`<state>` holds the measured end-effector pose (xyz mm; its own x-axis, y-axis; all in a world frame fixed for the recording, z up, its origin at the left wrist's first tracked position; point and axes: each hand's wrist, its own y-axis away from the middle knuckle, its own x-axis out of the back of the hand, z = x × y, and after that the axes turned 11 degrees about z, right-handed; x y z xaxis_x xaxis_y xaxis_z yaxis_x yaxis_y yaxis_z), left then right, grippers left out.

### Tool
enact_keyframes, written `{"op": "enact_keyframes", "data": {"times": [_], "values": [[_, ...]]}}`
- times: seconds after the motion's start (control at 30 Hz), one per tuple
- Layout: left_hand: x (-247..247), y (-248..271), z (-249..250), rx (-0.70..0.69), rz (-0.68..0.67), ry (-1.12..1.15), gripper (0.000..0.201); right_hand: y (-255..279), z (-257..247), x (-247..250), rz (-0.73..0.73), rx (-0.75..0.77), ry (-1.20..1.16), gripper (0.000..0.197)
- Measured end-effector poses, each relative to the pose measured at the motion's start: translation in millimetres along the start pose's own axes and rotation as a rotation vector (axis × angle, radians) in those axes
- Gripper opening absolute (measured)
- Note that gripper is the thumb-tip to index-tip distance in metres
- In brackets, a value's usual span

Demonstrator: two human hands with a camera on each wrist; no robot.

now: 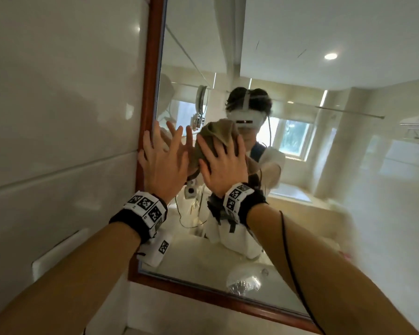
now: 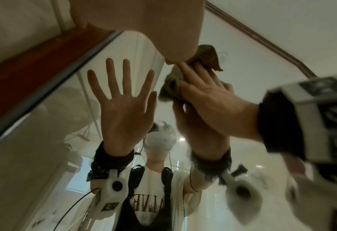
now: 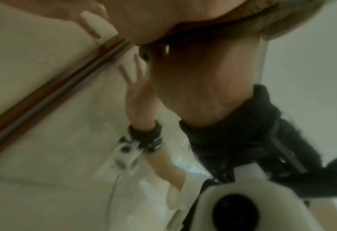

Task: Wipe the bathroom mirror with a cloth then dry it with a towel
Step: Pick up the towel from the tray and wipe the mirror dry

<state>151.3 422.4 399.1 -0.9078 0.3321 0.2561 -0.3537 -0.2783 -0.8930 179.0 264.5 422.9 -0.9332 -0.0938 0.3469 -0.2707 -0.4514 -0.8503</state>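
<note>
A wood-framed mirror [image 1: 300,213] fills the head view. My left hand [image 1: 166,146] lies flat on the glass beside the left frame edge [image 1: 150,81], fingers spread and holding nothing. My right hand [image 1: 221,163] presses an olive-brown cloth [image 1: 215,131] against the glass just to the right, with straight, spread fingers on top of it. In the left wrist view the right hand [image 2: 209,96] covers the bunched cloth [image 2: 208,53], and both hands are mirrored in the glass. The right wrist view is blurred, with the cloth [image 3: 282,20] at the top under my palm.
A glossy tiled wall [image 1: 58,117] adjoins the mirror on the left, with a white fitting [image 1: 58,252] low on it. The lower frame rail [image 1: 215,296] runs below my arms. A black cable [image 1: 288,250] trails along my right forearm. The glass stretches far to the right.
</note>
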Motion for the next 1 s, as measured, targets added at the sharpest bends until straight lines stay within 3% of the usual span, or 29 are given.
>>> {"op": "enact_keyframes", "data": {"times": [0.17,0.3,0.43,0.57,0.73,0.83,1.0], "values": [[-1,3,-12,0.002,-0.007,-0.027,0.06,78,-16,-24,-0.215,0.167,-0.017,0.064],[-1,5,-9,-0.006,-0.025,-0.028,0.061,96,13,-12,-0.259,0.208,-0.01,0.064],[-1,5,-1,-0.008,-0.008,0.006,0.06,75,49,13,-0.14,0.055,0.023,0.063],[0,7,6,-0.004,0.002,0.028,0.059,21,79,32,0.008,-0.107,0.078,0.064],[7,1,-4,0.078,0.013,0.1,0.063,-40,63,30,0.126,-0.24,0.091,0.063],[13,-1,-11,0.081,0.025,0.12,0.063,-53,37,22,0.128,-0.215,0.063,0.062],[19,1,-12,0.132,0.044,0.203,0.06,-38,-16,-2,0.045,0.013,0.012,0.062]]}}
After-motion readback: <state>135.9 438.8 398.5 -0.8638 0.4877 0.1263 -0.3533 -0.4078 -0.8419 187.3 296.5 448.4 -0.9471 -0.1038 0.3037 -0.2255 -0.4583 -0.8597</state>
